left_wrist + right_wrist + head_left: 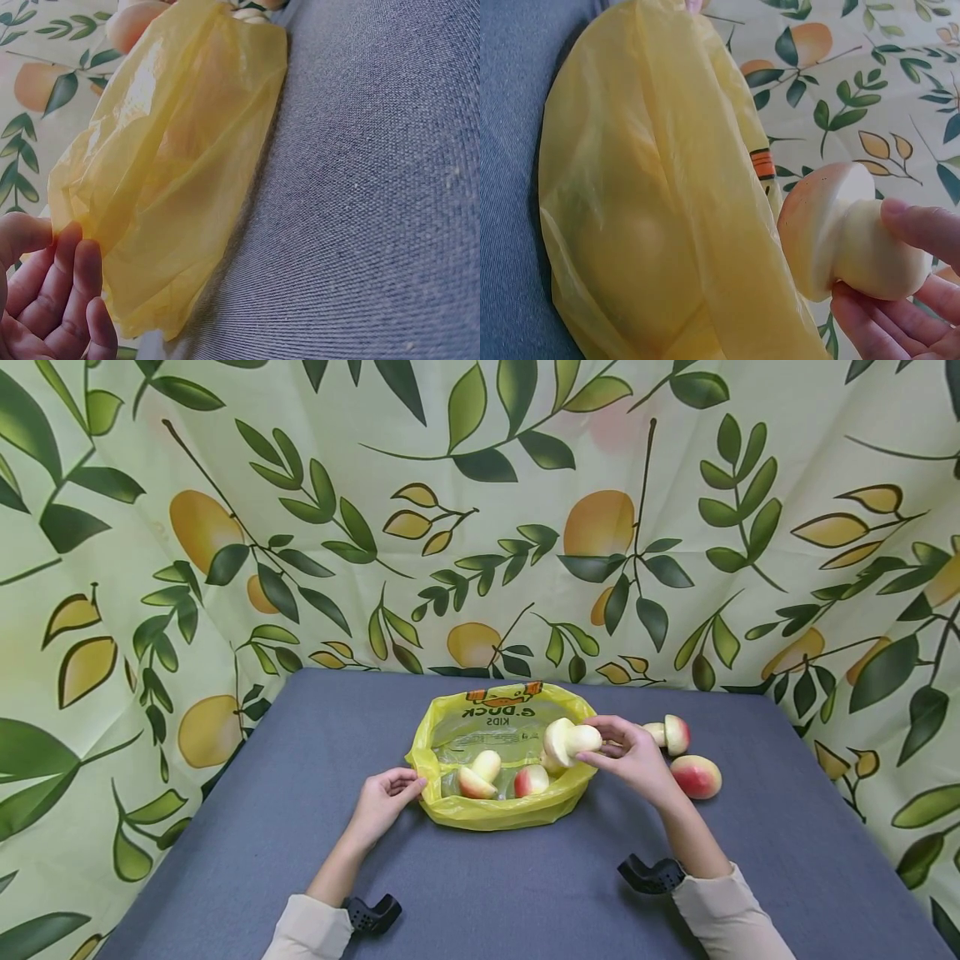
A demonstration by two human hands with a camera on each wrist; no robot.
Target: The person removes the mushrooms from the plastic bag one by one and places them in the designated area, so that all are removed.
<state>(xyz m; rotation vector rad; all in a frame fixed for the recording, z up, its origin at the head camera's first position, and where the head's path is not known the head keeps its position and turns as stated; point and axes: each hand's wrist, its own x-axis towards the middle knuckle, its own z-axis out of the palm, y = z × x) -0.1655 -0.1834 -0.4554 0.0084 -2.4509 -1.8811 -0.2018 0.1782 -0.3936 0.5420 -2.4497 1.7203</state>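
Observation:
A yellow plastic bag (480, 814) stands with its mouth spread on the table. At its left rim my left hand (382, 802) pinches the plastic between thumb and fingers, and the left wrist view shows the same hand (56, 292). My right hand (630, 756) grips a mushroom (570, 742) by its pale stem, above the bag's right rim. In the right wrist view the held mushroom (829, 232) has a cream, faintly reddish cap. Inside the bag lie a red-and-cream mushroom (480, 777) and another reddish piece (531, 781), partly hidden.
Right of the bag, behind my right hand, another mushroom (675, 735) lies on its side. A red-and-yellow rounded piece (696, 777) sits by my right wrist. The blue-grey cloth-covered table (510, 893) meets a leaf-patterned curtain (480, 568) at the back.

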